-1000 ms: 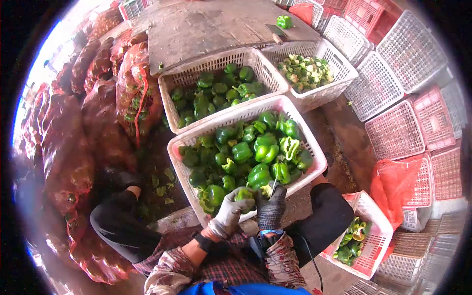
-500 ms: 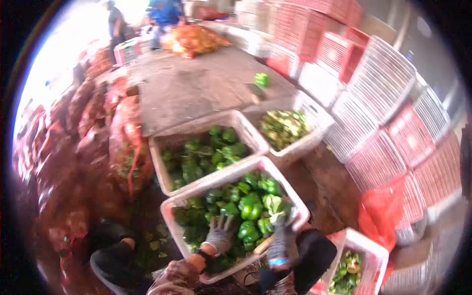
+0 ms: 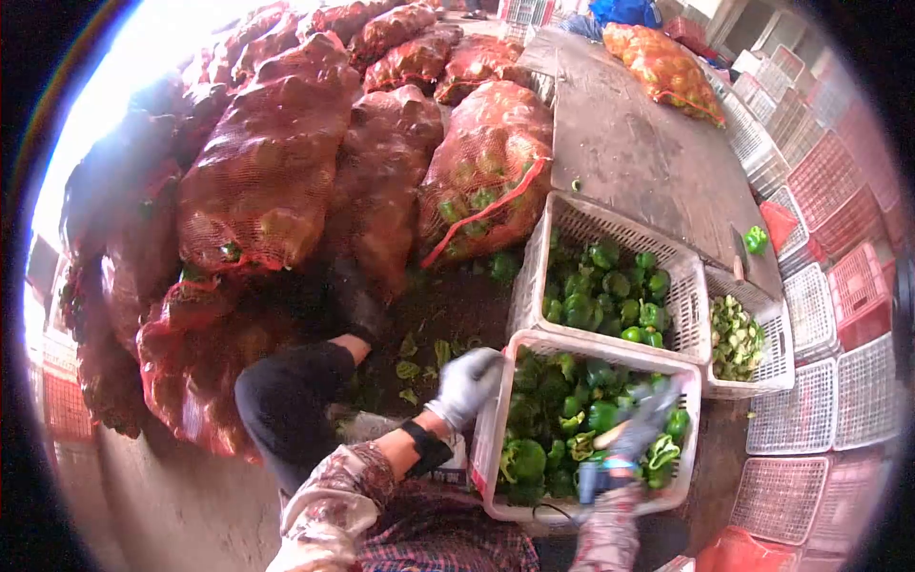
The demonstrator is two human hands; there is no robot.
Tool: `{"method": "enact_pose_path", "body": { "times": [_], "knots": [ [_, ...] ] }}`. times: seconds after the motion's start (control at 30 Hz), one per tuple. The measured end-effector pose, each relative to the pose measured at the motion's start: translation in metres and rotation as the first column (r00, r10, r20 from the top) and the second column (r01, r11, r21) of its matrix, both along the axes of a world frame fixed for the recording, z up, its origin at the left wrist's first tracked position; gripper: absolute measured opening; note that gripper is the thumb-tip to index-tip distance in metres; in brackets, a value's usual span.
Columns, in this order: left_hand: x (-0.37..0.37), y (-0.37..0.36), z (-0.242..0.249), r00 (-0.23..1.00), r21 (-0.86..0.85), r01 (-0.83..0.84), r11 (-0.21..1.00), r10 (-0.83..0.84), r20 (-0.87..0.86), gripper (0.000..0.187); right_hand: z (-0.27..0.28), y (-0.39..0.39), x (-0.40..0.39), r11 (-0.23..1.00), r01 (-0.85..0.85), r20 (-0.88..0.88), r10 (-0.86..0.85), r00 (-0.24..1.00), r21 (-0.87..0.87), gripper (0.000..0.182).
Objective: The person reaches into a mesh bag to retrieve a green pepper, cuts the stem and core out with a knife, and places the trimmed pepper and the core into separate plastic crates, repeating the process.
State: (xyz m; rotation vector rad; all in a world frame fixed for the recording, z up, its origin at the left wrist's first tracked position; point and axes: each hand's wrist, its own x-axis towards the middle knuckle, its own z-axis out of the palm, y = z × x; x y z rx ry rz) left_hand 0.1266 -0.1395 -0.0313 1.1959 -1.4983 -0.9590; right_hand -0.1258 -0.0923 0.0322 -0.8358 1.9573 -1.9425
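A white plastic crate (image 3: 694, 443) full of green peppers (image 3: 522, 461) stands in front of me. My left hand (image 3: 469, 388), in a grey glove, is at the crate's left rim with its fingers curled; whether it grips the rim or anything else is unclear. Over the peppers at the crate's right side is my right hand (image 3: 646, 424), gloved and smeared by motion. A light wooden-looking handle (image 3: 607, 437) sticks out beside it. Behind, a second crate (image 3: 531, 276) holds more green peppers. A smaller crate (image 3: 783, 351) holds pale green scraps (image 3: 736, 338).
Red mesh sacks (image 3: 272, 162) are piled at the left and back. A wooden board (image 3: 648, 143) bears a full orange-red sack (image 3: 664, 71) and a loose green pepper (image 3: 756, 239). Stacked crates (image 3: 793, 405) line the right. Leaf scraps (image 3: 408, 370) lie on the floor.
The view has swung left, so more sacks show. My left hand has gone from over the peppers to the crate's left rim, its spread fingers now curled. My right hand remains over the crate.
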Motion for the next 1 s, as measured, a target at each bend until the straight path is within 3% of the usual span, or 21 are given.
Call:
{"method": "enact_pose_path", "body": {
  "times": [0.03, 0.1, 0.13, 0.2, 0.27, 0.3, 0.33, 0.37, 0.4, 0.47, 0.57, 0.6, 0.63, 0.67, 0.7, 0.77, 0.8, 0.87, 0.9, 0.93, 1.0],
  "knots": [
    [0.010, -0.014, -0.029, 0.987, 0.279, -0.156, 0.947, 0.140, 0.076, 0.018, -0.036, 0.008, 0.012, 0.989, -0.013, 0.160, -0.011, 0.987, 0.144, 0.047],
    [0.038, -0.040, -0.060, 0.926, 0.384, -0.269, 0.883, 0.128, 0.356, 0.024, -0.122, 0.036, 0.012, 0.966, -0.094, 0.288, 0.021, 0.957, 0.242, 0.047],
    [0.049, -0.051, -0.078, 0.884, 0.398, -0.304, 0.865, 0.100, 0.457, 0.029, -0.161, 0.044, -0.002, 0.971, -0.139, 0.254, 0.087, 0.963, 0.196, 0.048],
    [0.064, -0.087, -0.089, 0.758, 0.359, -0.309, 0.881, 0.000, 0.652, 0.039, -0.101, 0.037, 0.025, 0.967, -0.153, 0.371, 0.068, 0.926, 0.205, 0.040],
    [0.081, -0.128, -0.161, 0.525, 0.142, -0.206, 0.968, -0.013, 0.851, 0.057, -0.139, 0.033, 0.016, 0.991, -0.063, 0.153, 0.046, 0.987, 0.114, 0.039],
    [0.085, -0.161, -0.175, 0.310, 0.187, -0.203, 0.961, -0.118, 0.943, 0.060, -0.112, 0.014, 0.030, 0.998, 0.023, 0.502, 0.007, 0.865, -0.053, 0.039],
    [0.093, -0.184, -0.171, 0.227, 0.092, -0.140, 0.986, -0.059, 0.972, 0.057, -0.073, 0.012, 0.049, 0.976, 0.135, 0.788, 0.055, 0.613, -0.173, 0.038],
    [0.111, -0.218, -0.240, 0.440, 0.148, -0.220, 0.964, -0.038, 0.897, 0.048, -0.064, 0.014, 0.052, 0.995, -0.023, 0.464, -0.024, 0.885, 0.094, 0.038],
    [0.127, -0.250, -0.306, 0.627, 0.202, -0.287, 0.937, 0.024, 0.778, 0.041, -0.067, 0.022, 0.053, 0.910, -0.036, 0.055, 0.014, 0.998, 0.413, 0.038],
    [0.138, -0.246, -0.298, 0.214, 0.025, -0.090, 0.996, -0.005, 0.977, 0.041, -0.086, 0.033, 0.046, 0.827, 0.009, 0.088, -0.071, 0.994, 0.563, 0.037],
    [0.146, -0.246, -0.322, 0.030, -0.114, 0.063, 0.991, 0.113, 0.993, 0.041, -0.118, 0.041, 0.030, 0.862, -0.038, -0.043, 0.069, 0.997, 0.505, 0.037],
    [0.147, -0.246, -0.324, 0.003, -0.148, 0.099, 0.984, 0.148, 0.989, 0.041, -0.129, 0.051, 0.025, 0.885, -0.060, -0.114, 0.127, 0.985, 0.461, 0.037],
    [0.146, -0.243, -0.319, -0.007, -0.161, 0.116, 0.980, 0.163, 0.987, 0.041, -0.082, 0.031, 0.045, 0.835, -0.054, 0.049, 0.033, 0.998, 0.548, 0.038],
    [0.148, -0.244, -0.308, 0.018, -0.155, 0.140, 0.978, 0.154, 0.988, 0.046, -0.146, 0.059, 0.021, 0.892, -0.044, 0.004, 0.048, 0.999, 0.450, 0.037],
    [0.148, -0.244, -0.293, 0.042, -0.148, 0.163, 0.975, 0.143, 0.989, 0.050, -0.139, 0.055, 0.023, 0.885, -0.041, -0.005, 0.048, 0.999, 0.463, 0.037],
    [0.131, -0.224, -0.242, 0.209, 0.044, 0.113, 0.993, -0.067, 0.976, 0.062, -0.105, 0.038, 0.034, 0.858, -0.040, -0.011, 0.053, 0.999, 0.512, 0.037],
    [0.123, -0.211, -0.224, 0.305, 0.135, 0.094, 0.986, -0.157, 0.939, 0.067, -0.104, 0.034, 0.036, 0.924, -0.057, 0.038, 0.047, 0.998, 0.379, 0.042],
    [0.076, -0.175, -0.120, 0.622, 0.392, -0.160, 0.906, -0.215, 0.752, 0.071, -0.102, 0.030, 0.029, 0.873, -0.106, -0.096, 0.171, 0.981, 0.476, 0.036],
    [0.069, -0.157, -0.096, 0.894, 0.420, -0.119, 0.900, -0.087, 0.439, 0.064, -0.095, 0.032, 0.031, 0.821, -0.110, 0.029, 0.113, 0.993, 0.560, 0.036],
    [0.056, -0.148, -0.113, 0.952, 0.492, 0.095, 0.865, 0.065, -0.298, 0.054, -0.107, 0.034, 0.029, 0.900, -0.108, 0.042, 0.100, 0.994, 0.423, 0.034],
    [0.039, -0.108, -0.045, 0.782, 0.457, 0.259, 0.851, 0.093, -0.616, 0.054, -0.121, 0.041, 0.019, 0.841, -0.048, -0.139, 0.145, 0.980, 0.539, 0.035]
  ]
}}
